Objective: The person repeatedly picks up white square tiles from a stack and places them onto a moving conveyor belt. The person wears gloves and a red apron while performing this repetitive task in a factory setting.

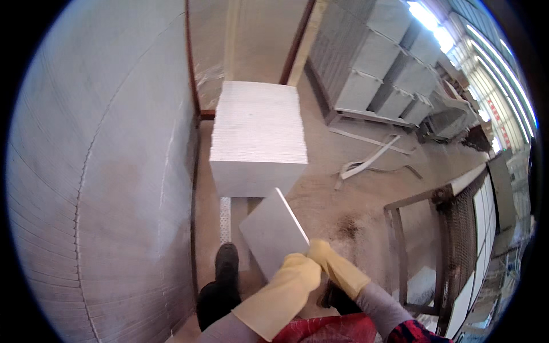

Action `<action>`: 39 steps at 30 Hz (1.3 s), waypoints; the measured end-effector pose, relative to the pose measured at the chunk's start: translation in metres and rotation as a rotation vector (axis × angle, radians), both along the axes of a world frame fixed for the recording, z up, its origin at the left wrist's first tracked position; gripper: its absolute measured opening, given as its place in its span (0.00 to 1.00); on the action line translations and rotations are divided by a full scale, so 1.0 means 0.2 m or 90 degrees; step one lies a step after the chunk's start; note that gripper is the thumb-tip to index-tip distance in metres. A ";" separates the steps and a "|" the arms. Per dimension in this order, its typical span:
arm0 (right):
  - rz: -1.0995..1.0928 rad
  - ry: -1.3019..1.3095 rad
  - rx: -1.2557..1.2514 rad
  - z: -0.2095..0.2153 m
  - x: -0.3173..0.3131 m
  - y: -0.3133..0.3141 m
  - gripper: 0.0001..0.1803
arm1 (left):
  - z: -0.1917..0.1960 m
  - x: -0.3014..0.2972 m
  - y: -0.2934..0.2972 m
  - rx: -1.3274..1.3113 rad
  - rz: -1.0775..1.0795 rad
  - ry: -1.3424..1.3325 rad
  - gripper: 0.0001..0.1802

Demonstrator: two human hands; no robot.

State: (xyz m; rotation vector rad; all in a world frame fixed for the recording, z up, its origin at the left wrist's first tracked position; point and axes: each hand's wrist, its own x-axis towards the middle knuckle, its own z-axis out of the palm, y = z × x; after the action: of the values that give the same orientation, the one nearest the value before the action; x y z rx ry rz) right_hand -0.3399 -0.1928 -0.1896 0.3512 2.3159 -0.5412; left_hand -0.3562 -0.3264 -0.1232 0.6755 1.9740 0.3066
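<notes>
A flat, light grey square tile [271,231] is tilted on edge in front of my body. My left hand [300,271], in a yellow rubber glove, is closed on its near edge. My right hand [325,256], gloved the same way, is closed at the tile's right corner, close against the left one. The fingertips are largely hidden behind the gloves' backs. Just beyond the held tile stands a neat row of many similar white tiles [257,128], packed face to face, their thin edges upward.
A tall wrapped stack [114,160] rises along the left. Large grey-white blocks [366,51] sit on a pallet at the back right. Loose white strips [366,163] lie on the floor. To the right is a metal frame [400,251] beside a belt carrying white tiles [474,263].
</notes>
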 end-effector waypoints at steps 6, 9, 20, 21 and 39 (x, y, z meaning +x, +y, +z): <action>-0.539 0.011 -0.183 0.17 0.77 0.06 0.27 | 0.21 -0.06 -0.03 -0.040 -0.154 0.067 0.24; -0.543 0.069 -0.178 0.28 1.01 0.14 0.21 | 0.21 -0.05 -0.06 -0.019 -0.096 0.101 0.27; -1.110 0.492 -0.550 1.39 1.73 0.11 0.22 | 0.13 0.33 0.05 0.332 0.209 -0.311 0.34; -1.110 0.527 -0.569 1.41 1.79 0.12 0.22 | 0.15 0.36 0.09 0.373 0.253 -0.428 0.34; -1.128 0.859 -0.771 1.44 2.08 0.76 0.23 | 0.83 0.81 1.04 0.783 0.508 -0.635 0.27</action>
State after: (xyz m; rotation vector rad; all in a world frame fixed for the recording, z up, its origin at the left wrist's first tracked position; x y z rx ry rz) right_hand 0.0768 -0.0406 0.0977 1.6406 1.1782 -3.4796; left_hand -0.1945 -0.1176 0.0437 0.2502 0.8032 1.9849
